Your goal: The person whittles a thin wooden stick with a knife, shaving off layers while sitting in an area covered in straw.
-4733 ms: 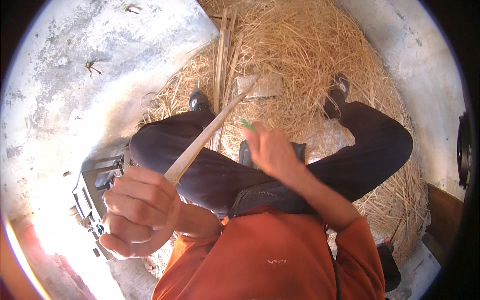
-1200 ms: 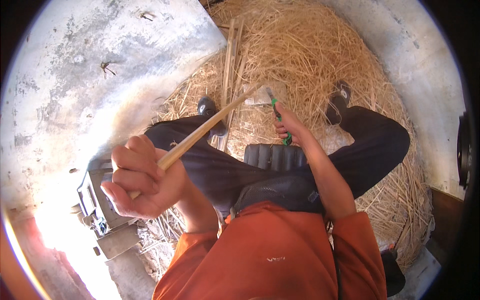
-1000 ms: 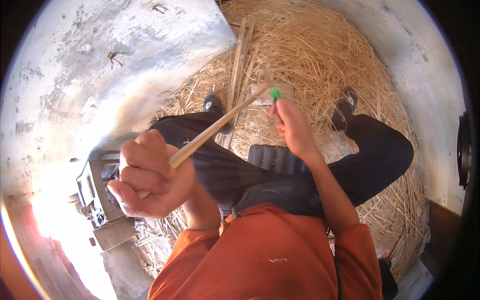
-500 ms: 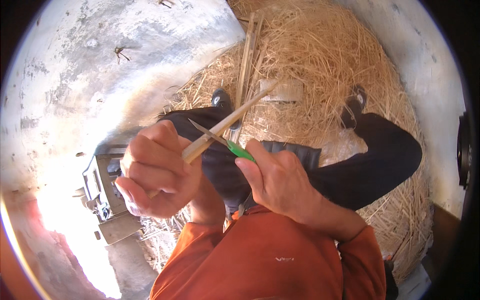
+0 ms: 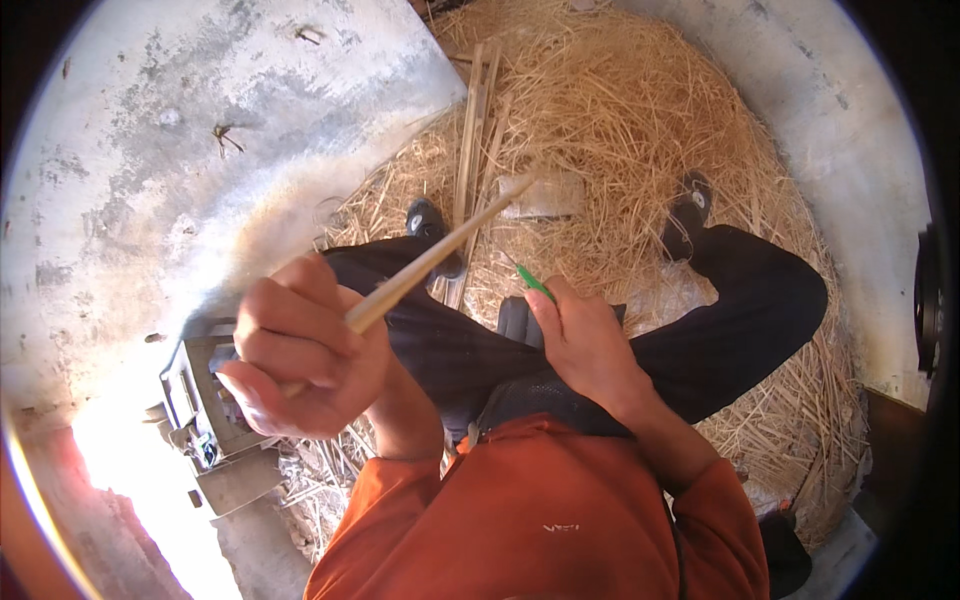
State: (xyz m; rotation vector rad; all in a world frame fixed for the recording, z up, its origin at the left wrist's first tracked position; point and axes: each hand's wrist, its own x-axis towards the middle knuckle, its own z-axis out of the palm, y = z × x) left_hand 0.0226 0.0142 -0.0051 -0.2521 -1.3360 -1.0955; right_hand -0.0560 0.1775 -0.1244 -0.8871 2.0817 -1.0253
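Note:
My left hand [image 5: 305, 345] is closed in a fist around the thick end of a pale wooden stick [image 5: 430, 260]. The stick slants up and to the right, narrowing toward its far tip. To the right of it, my right hand [image 5: 592, 345] grips a knife [image 5: 534, 281] by its green handle. The short blade points up and left, apart from the stick. Both hands are above my lap, between my spread legs in dark trousers.
Straw-like shavings [image 5: 640, 110] cover the floor ahead and to the right. Long wooden strips [image 5: 470, 140] lie near my left shoe [image 5: 425, 217], beside a pale block [image 5: 543, 197]. A stained wall [image 5: 180, 110] rises at left, above a box-like frame [image 5: 240, 405].
The knife has come off the stick and moved right and farther out with my right hand. My left hand still holds the stick, shifted slightly left. The whole view has shifted a little.

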